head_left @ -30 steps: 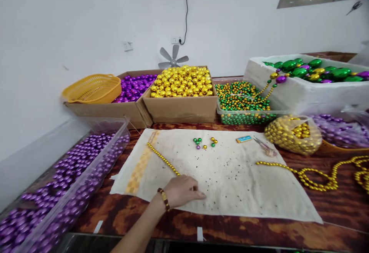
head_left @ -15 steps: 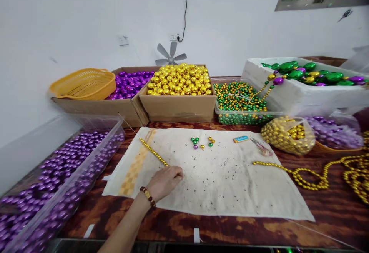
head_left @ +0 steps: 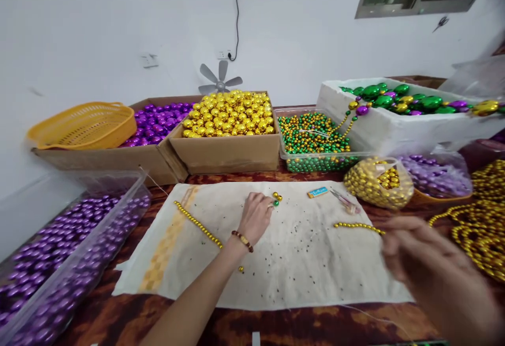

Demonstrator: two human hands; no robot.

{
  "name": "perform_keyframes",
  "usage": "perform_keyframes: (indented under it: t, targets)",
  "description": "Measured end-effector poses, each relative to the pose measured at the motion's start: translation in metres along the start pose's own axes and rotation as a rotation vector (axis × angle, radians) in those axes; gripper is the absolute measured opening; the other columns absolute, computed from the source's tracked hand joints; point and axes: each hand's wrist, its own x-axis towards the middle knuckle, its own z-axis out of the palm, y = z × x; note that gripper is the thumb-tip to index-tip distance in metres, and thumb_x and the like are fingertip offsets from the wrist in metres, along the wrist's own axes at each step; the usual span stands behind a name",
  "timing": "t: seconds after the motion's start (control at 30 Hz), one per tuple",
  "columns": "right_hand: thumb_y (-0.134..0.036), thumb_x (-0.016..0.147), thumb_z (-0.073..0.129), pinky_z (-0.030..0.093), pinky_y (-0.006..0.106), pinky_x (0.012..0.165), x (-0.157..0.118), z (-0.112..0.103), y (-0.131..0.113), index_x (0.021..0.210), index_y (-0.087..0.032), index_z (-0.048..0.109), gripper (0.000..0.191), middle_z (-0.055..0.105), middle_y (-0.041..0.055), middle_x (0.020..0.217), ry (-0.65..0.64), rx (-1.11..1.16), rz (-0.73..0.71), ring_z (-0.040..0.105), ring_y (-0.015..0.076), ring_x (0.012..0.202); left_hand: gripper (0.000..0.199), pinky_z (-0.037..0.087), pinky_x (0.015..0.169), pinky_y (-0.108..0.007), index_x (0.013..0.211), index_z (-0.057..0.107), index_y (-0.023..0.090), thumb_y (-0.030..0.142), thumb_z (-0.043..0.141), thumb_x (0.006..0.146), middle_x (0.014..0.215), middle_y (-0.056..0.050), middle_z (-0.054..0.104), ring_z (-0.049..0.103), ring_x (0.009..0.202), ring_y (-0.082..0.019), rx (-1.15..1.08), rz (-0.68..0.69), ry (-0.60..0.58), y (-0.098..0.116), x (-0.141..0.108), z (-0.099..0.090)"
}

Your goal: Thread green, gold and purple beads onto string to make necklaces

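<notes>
My left hand, with a beaded bracelet at the wrist, rests over the white cloth. Its fingers are curled down and pressed together; what they hold, if anything, is hidden. At the fingertips lies a green bead, and just behind it sit two gold beads. A gold bead strand runs under my left forearm, with a gold bead showing on the near side. My right hand is smeared by motion at the right, close to the end of another gold strand.
Scissors and a small blue-and-orange packet lie at the cloth's back right. Behind stand a carton of gold beads, a clear bin of mixed beads and a white foam box. A clear bin holds purple beads at left.
My left hand has moved right and away from me, from the gold strand to the loose beads, covering several. My right hand has come into view. The view has shifted slightly right.
</notes>
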Motion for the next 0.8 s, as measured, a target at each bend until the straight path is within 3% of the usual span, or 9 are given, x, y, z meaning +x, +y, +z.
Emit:
perform_keyframes:
  t: [0.07, 0.13, 0.23, 0.4, 0.47, 0.53, 0.67, 0.73, 0.8]
  targets:
    - [-0.039, 0.089, 0.055, 0.035, 0.022, 0.042, 0.003, 0.028, 0.015, 0.098, -0.022, 0.057, 0.019, 0.06, 0.0026, 0.071, -0.18, 0.291, 0.154, 0.05, 0.0099, 0.045, 0.016, 0.034, 0.088, -0.038, 0.098, 0.062, 0.021, 0.024, 0.051, 0.087, 0.099, -0.006, 0.061, 0.045, 0.103, -0.024, 0.075, 0.02, -0.009, 0.004, 0.014, 0.015]
    - [-0.041, 0.086, 0.06, 0.029, 0.02, 0.04, -0.004, 0.053, 0.035, 0.092, -0.02, 0.056, 0.022, 0.061, 0.0023, 0.067, -0.276, 0.425, 0.293, 0.05, 0.0094, 0.043, 0.015, 0.034, 0.085, -0.039, 0.098, 0.061, 0.021, 0.026, 0.055, 0.086, 0.099, -0.006, 0.061, 0.044, 0.103, -0.025, 0.137, 0.031, -0.03, 0.004, 0.021, 0.026]
    - [-0.045, 0.086, 0.058, 0.025, 0.017, 0.041, -0.023, 0.071, 0.067, 0.082, -0.017, 0.053, 0.028, 0.06, 0.0011, 0.063, -0.261, 0.409, 0.388, 0.049, 0.0075, 0.042, 0.015, 0.032, 0.085, -0.041, 0.098, 0.06, 0.021, 0.026, 0.057, 0.085, 0.098, -0.006, 0.061, 0.044, 0.101, -0.026, 0.181, 0.051, -0.054, 0.001, 0.026, 0.038]
    - [-0.05, 0.086, 0.056, 0.031, 0.016, 0.043, -0.04, 0.071, 0.099, 0.088, -0.017, 0.054, 0.033, 0.058, -0.0004, 0.061, -0.184, 0.331, 0.399, 0.05, 0.0072, 0.043, 0.011, 0.031, 0.09, -0.044, 0.092, 0.063, 0.021, 0.019, 0.056, 0.083, 0.098, -0.007, 0.064, 0.046, 0.103, -0.026, 0.015, -0.013, -0.053, -0.001, 0.032, 0.047]
    - [-0.051, 0.086, 0.056, 0.031, 0.017, 0.042, -0.04, 0.072, 0.099, 0.09, -0.017, 0.054, 0.034, 0.057, -0.0008, 0.059, -0.152, 0.283, 0.378, 0.048, 0.0073, 0.041, 0.01, 0.032, 0.093, -0.044, 0.089, 0.064, 0.021, 0.018, 0.058, 0.082, 0.098, -0.006, 0.065, 0.05, 0.103, -0.025, -0.254, -0.132, -0.034, 0.001, 0.033, 0.044]
    - [-0.053, 0.085, 0.054, 0.029, 0.017, 0.04, -0.039, 0.075, 0.094, 0.089, -0.017, 0.054, 0.036, 0.055, -0.0016, 0.057, -0.13, 0.225, 0.363, 0.044, 0.0065, 0.039, 0.01, 0.038, 0.092, -0.042, 0.091, 0.064, 0.019, 0.023, 0.059, 0.082, 0.098, -0.007, 0.065, 0.055, 0.098, -0.023, -0.695, -0.29, -0.049, 0.007, 0.03, 0.035]
    - [-0.054, 0.085, 0.053, 0.024, 0.016, 0.037, -0.04, 0.08, 0.081, 0.088, -0.017, 0.055, 0.038, 0.049, -0.0042, 0.052, -0.107, 0.158, 0.346, 0.037, 0.0048, 0.037, 0.021, 0.045, 0.09, -0.04, 0.1, 0.063, 0.017, 0.03, 0.061, 0.084, 0.095, -0.007, 0.066, 0.063, 0.092, -0.02, -1.608, -0.532, -0.2, 0.022, 0.014, 0.011]
    - [-0.054, 0.084, 0.055, 0.023, 0.016, 0.037, -0.042, 0.081, 0.075, 0.087, -0.017, 0.057, 0.038, 0.045, -0.0048, 0.05, -0.107, 0.146, 0.331, 0.035, 0.0049, 0.038, 0.021, 0.046, 0.093, -0.039, 0.101, 0.064, 0.016, 0.027, 0.062, 0.084, 0.092, -0.006, 0.066, 0.064, 0.092, -0.019, -1.832, -0.593, -0.223, 0.028, 0.005, 0.003]
    - [-0.054, 0.084, 0.055, 0.023, 0.016, 0.036, -0.043, 0.082, 0.071, 0.085, -0.017, 0.058, 0.037, 0.045, -0.0045, 0.049, -0.113, 0.13, 0.317, 0.035, 0.0054, 0.039, 0.019, 0.047, 0.093, -0.037, 0.1, 0.065, 0.015, 0.025, 0.063, 0.084, 0.091, -0.005, 0.067, 0.065, 0.091, -0.018, -1.919, -0.634, -0.215, 0.033, -0.001, 0.0]
